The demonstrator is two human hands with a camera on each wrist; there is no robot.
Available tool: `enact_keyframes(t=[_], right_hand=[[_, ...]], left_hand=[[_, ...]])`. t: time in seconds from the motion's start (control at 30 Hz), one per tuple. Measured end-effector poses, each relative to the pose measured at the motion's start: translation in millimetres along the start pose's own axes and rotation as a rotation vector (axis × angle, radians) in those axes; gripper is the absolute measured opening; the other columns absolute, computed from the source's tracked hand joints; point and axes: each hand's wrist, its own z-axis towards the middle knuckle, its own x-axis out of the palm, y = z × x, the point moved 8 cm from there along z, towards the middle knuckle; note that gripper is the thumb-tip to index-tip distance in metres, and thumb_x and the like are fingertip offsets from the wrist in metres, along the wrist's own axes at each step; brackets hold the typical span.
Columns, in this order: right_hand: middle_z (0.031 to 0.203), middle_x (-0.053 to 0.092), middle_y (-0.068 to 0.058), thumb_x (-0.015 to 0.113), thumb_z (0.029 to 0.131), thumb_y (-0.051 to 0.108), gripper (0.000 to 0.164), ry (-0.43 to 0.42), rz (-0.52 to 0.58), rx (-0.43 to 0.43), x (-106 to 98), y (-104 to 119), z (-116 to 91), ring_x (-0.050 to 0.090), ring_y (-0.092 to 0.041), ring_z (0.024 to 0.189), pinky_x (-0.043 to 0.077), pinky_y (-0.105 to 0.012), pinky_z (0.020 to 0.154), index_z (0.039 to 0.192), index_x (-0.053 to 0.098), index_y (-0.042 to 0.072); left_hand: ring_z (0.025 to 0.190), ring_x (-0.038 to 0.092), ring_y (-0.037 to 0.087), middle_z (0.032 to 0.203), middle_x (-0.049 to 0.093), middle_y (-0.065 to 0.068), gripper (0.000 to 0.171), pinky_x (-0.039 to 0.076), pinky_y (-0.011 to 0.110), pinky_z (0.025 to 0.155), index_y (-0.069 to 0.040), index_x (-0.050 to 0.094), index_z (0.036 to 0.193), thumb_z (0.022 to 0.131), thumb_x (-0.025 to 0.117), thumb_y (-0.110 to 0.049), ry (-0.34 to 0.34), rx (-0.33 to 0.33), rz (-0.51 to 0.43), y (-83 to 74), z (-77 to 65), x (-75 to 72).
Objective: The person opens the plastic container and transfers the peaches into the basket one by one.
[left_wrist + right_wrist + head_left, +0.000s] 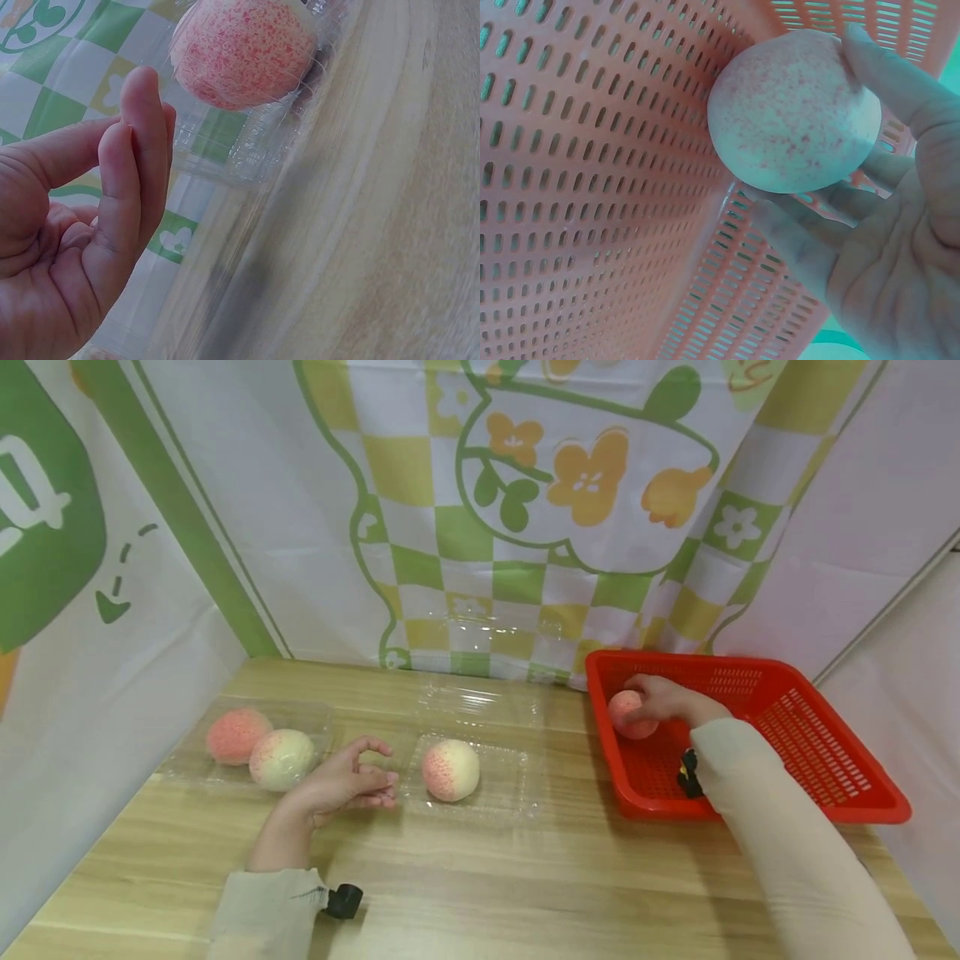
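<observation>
My right hand [667, 700] grips a pink-speckled peach [628, 714] inside the red basket [772, 739], near its left wall. In the right wrist view, thumb and fingers curl around that peach [791, 116] from one side. My left hand [345, 783] holds nothing, its fingers loosely bent over the table. Just right of it, a pink and cream peach [450, 770] sits in a clear plastic box [504, 781] whose lid stands raised at the back. The left wrist view shows a peach [240, 52] in clear plastic beyond the fingertips.
Left of my left hand, another clear plastic container [197, 762] has a pink peach [237, 735] and a cream one [282, 760]. All of this stands on a wooden table [465, 885]. A patterned curtain [465, 543] hangs along its back edge.
</observation>
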Motion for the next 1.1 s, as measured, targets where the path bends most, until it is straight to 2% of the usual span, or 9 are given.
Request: enact_keyframes(t=[0.2,0.43,0.63,0.87,1.1], right_hand=[[0.136,0.051,-0.033,0.073,0.088,0.023,0.069,0.015,0.002,-0.011,-2,4,-4,0.049,-0.043,0.121,0.041,-0.059,0.108,0.137,0.043,-0.015],[0.142,0.048,-0.03,0.071,0.091,0.025,0.065,-0.023,0.008,-0.033,-9,13,-5,0.046,-0.044,0.128,0.037,-0.061,0.112,0.139,0.045,-0.009],[0.148,0.044,-0.029,0.071,0.092,0.027,0.067,-0.079,0.002,-0.061,-23,25,-5,0.042,-0.045,0.135,0.035,-0.061,0.114,0.143,0.043,-0.006],[0.144,0.049,-0.027,0.073,0.091,0.023,0.067,-0.174,0.028,-0.142,-36,42,-9,0.045,-0.044,0.133,0.036,-0.06,0.112,0.144,0.043,-0.003],[0.149,0.046,-0.024,0.074,0.091,0.026,0.07,-0.207,0.06,-0.184,-41,60,-16,0.042,-0.042,0.137,0.034,-0.059,0.114,0.147,0.041,0.0]], left_hand=[[0.074,0.072,0.013,0.086,0.069,0.009,0.052,0.058,0.018,0.066,0.006,0.024,0.139,0.099,0.056,-0.002,-0.001,0.0,0.002,-0.1,-0.2,0.4],[0.074,0.072,0.013,0.084,0.069,0.008,0.053,0.058,0.017,0.066,0.008,0.022,0.138,0.098,0.055,0.0,0.007,0.016,0.002,-1.9,0.1,0.5],[0.074,0.072,0.013,0.083,0.069,0.006,0.053,0.058,0.018,0.066,0.008,0.022,0.139,0.098,0.056,-0.001,0.007,0.02,0.0,-2.0,0.9,0.4],[0.074,0.072,0.013,0.083,0.069,0.006,0.052,0.058,0.017,0.065,0.008,0.023,0.138,0.098,0.055,-0.001,0.002,0.012,-0.002,-1.4,1.2,0.0],[0.073,0.072,0.012,0.084,0.069,0.007,0.052,0.058,0.017,0.065,0.007,0.024,0.138,0.098,0.056,-0.001,-0.004,0.01,-0.015,-1.3,0.7,0.3]])
